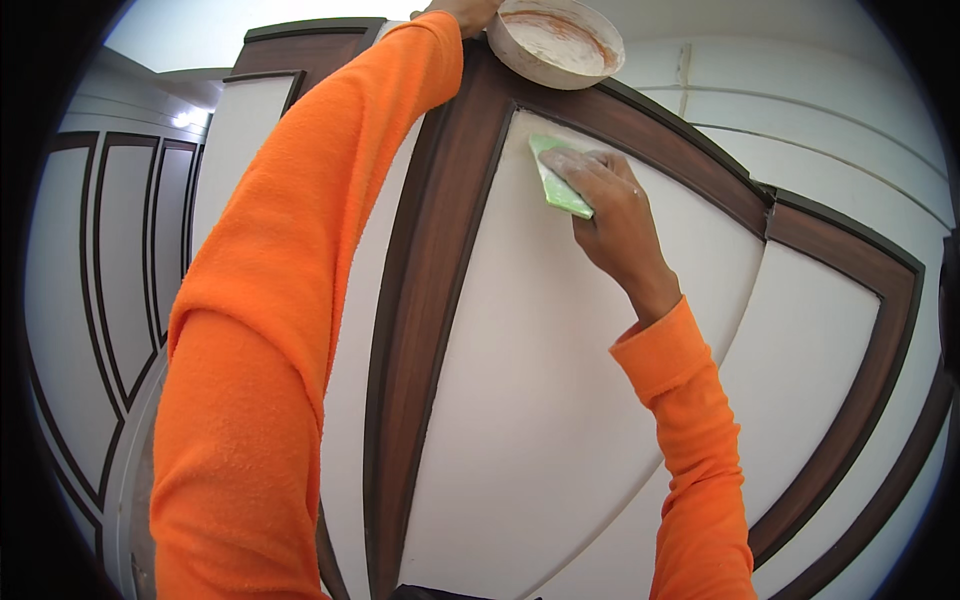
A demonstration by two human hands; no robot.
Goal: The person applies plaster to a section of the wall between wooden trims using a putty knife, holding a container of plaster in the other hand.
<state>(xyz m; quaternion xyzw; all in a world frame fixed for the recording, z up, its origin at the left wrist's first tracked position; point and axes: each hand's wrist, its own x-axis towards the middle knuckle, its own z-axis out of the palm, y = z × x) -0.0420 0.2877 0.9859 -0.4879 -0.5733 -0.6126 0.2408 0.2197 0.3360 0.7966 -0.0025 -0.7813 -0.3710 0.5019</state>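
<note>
My right hand (610, 205) grips a thin green flat pad (560, 195) against the upper left of a white panel (580, 360), just inside its dark brown wooden frame (660, 135). My left arm, in an orange sleeve, reaches up to the top edge of the view. My left hand (462, 14) is only partly seen there, at the left side of a shallow round bowl (555, 42) with whitish paste and reddish smears in it; its fingers are cut off, so its grip cannot be told. The bowl is up at the top of the framed panel.
More white panels with dark trim (130, 250) line a wall to the left, below a small bright light (190, 117). A second framed section (820, 360) adjoins at the right. Above it is a white wall (800, 90) with horizontal lines.
</note>
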